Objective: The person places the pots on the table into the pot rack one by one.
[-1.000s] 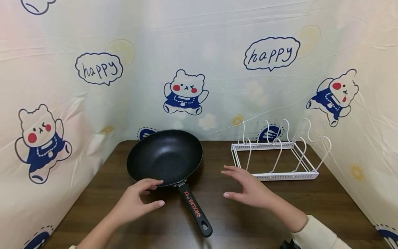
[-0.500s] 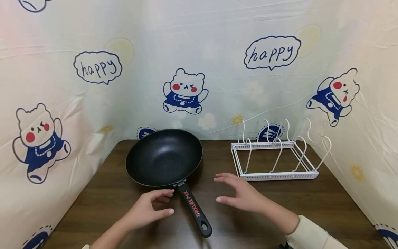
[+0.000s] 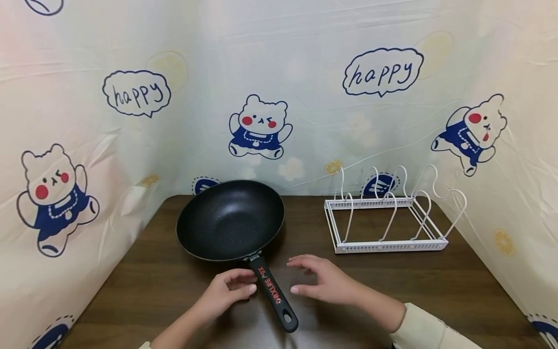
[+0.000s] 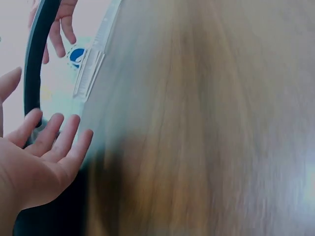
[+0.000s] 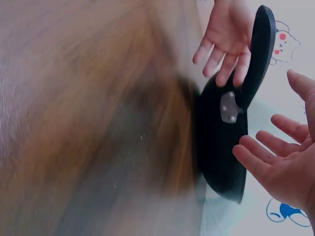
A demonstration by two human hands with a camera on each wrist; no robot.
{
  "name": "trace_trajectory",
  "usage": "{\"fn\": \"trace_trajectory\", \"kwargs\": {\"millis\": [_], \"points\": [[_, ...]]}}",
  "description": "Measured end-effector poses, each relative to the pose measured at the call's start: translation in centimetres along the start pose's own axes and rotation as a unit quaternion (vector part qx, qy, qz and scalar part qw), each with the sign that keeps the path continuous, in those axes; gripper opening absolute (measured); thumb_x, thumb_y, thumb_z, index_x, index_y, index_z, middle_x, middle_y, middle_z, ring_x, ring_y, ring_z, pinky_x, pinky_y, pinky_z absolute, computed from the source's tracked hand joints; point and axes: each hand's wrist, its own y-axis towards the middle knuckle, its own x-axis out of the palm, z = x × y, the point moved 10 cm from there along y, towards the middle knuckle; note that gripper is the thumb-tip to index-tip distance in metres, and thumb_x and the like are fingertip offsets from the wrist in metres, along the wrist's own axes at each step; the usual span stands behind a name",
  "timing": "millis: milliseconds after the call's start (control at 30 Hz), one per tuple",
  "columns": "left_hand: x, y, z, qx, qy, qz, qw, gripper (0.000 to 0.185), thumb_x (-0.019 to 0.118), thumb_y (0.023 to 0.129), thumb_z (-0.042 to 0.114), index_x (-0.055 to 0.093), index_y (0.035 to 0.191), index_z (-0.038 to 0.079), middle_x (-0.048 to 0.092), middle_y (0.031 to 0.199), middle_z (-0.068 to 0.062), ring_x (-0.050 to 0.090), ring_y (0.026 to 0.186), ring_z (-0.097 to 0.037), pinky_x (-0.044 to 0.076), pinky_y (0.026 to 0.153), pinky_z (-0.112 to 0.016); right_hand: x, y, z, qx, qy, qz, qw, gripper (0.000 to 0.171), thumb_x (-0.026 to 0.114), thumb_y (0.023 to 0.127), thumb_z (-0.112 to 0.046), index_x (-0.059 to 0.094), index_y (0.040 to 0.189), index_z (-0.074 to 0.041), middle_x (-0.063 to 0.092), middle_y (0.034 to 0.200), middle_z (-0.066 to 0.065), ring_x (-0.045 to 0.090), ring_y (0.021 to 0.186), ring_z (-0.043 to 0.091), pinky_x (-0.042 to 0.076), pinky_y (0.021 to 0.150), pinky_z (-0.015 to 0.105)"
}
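Note:
A black non-stick pan (image 3: 230, 220) sits on the dark wooden table (image 3: 144, 286), its black handle (image 3: 273, 295) with red lettering pointing toward me. My left hand (image 3: 244, 283) hovers at the handle's left side with fingers loosely curved, holding nothing; whether the fingertips touch it is unclear. My right hand (image 3: 305, 278) is spread open just right of the handle, apart from it. In the right wrist view the pan's underside (image 5: 221, 147) and handle (image 5: 258, 54) lie between the two open hands. The left wrist view shows my left palm (image 4: 39, 162) beside the handle (image 4: 37, 54).
A white wire rack (image 3: 385, 218) with upright loops stands at the table's back right. A printed bear-and-"happy" cloth (image 3: 261, 97) walls in the table at the back and both sides. Bare wood lies in front of the rack.
Both hands have drawn toward me and inward, from near the pan's rim and the rack to either side of the handle. The pan has not moved.

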Motion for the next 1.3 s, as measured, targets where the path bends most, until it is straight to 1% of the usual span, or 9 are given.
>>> {"fn": "trace_trajectory", "kwargs": {"millis": [167,333,400,500,700,800,867,1133,1300], "points": [[1.0,0.9,-1.6,-0.065,-0.153,-0.001,0.9861,0.059,0.063,0.097,0.020,0.036,0.139,-0.011,0.064,0.118,-0.014,0.064,0.107,-0.029,0.051,0.091,-0.047,1.5,0.2,0.8,0.058,0.071,-0.033,0.995,0.045,0.071,0.091,-0.029,0.059,0.128,-0.008,0.061,0.127,0.009,0.059,0.114,0.028,0.050,0.093,0.041],[2.2,1.3,-1.9,-0.084,-0.296,-0.014,0.9513,0.062,0.054,0.101,0.018,0.019,0.147,-0.004,0.063,0.119,-0.009,0.061,0.109,-0.025,0.048,0.097,-0.046,3.8,0.0,1.5,0.132,0.208,-0.081,0.966,0.046,0.069,0.093,-0.021,0.055,0.130,0.002,0.058,0.128,0.018,0.061,0.113,0.033,0.053,0.089,0.032],[2.5,1.4,-1.8,-0.078,-0.332,-0.016,0.9398,0.059,0.052,0.102,0.014,0.018,0.147,-0.002,0.063,0.120,-0.009,0.060,0.111,-0.025,0.047,0.098,-0.045,4.7,-0.2,1.5,0.151,0.267,-0.096,0.947,0.046,0.067,0.093,-0.017,0.052,0.129,0.007,0.059,0.125,0.019,0.063,0.108,0.031,0.054,0.085,0.031],[2.8,1.7,-1.3,-0.062,-0.356,-0.019,0.9322,0.053,0.050,0.101,0.008,0.022,0.145,-0.001,0.063,0.123,-0.011,0.059,0.115,-0.026,0.047,0.098,-0.045,6.0,-0.5,1.7,0.179,0.351,-0.106,0.913,0.045,0.064,0.095,-0.014,0.050,0.129,0.011,0.062,0.116,0.016,0.065,0.099,0.023,0.056,0.080,0.035],[3.0,2.3,-0.4,-0.031,-0.364,0.007,0.9309,0.055,0.053,0.097,-0.001,0.025,0.145,-0.002,0.064,0.122,-0.011,0.062,0.115,-0.027,0.049,0.096,-0.040,8.4,-0.8,0.6,0.182,0.510,-0.159,0.826,0.047,0.064,0.094,-0.013,0.043,0.130,0.008,0.060,0.122,0.025,0.068,0.092,0.024,0.057,0.076,0.036],[3.1,2.3,-0.4,-0.029,-0.368,0.019,0.9293,0.057,0.053,0.096,-0.004,0.025,0.145,-0.001,0.065,0.120,-0.010,0.063,0.113,-0.026,0.050,0.095,-0.037,8.8,-0.8,-0.4,0.160,0.553,-0.176,0.798,0.043,0.062,0.095,-0.009,0.039,0.128,0.005,0.056,0.129,0.025,0.069,0.094,0.025,0.058,0.072,0.037],[3.1,2.4,-0.5,-0.028,-0.367,0.025,0.9294,0.057,0.052,0.096,-0.005,0.024,0.146,-0.002,0.064,0.120,-0.011,0.062,0.114,-0.027,0.050,0.094,-0.036,8.8,-0.7,-0.7,0.149,0.562,-0.173,0.795,0.039,0.060,0.095,-0.007,0.038,0.125,0.003,0.057,0.127,0.021,0.070,0.092,0.024,0.058,0.068,0.035],[3.1,2.2,-0.9,-0.020,-0.354,0.023,0.9348,0.059,0.054,0.095,-0.007,0.026,0.147,-0.001,0.062,0.124,-0.013,0.063,0.112,-0.026,0.052,0.091,-0.035,9.5,-1.0,-0.8,0.133,0.561,-0.154,0.802,0.036,0.057,0.095,0.000,0.035,0.123,0.003,0.057,0.119,0.014,0.069,0.087,0.024,0.058,0.067,0.034],[3.4,2.1,-0.9,-0.018,-0.343,0.012,0.9390,0.059,0.056,0.094,-0.007,0.032,0.146,0.005,0.060,0.128,-0.014,0.066,0.107,-0.024,0.053,0.090,-0.035,9.5,-1.4,-0.7,0.111,0.550,-0.142,0.815,0.037,0.057,0.094,0.004,0.035,0.124,0.006,0.057,0.118,0.014,0.070,0.086,0.021,0.058,0.066,0.032]]}}
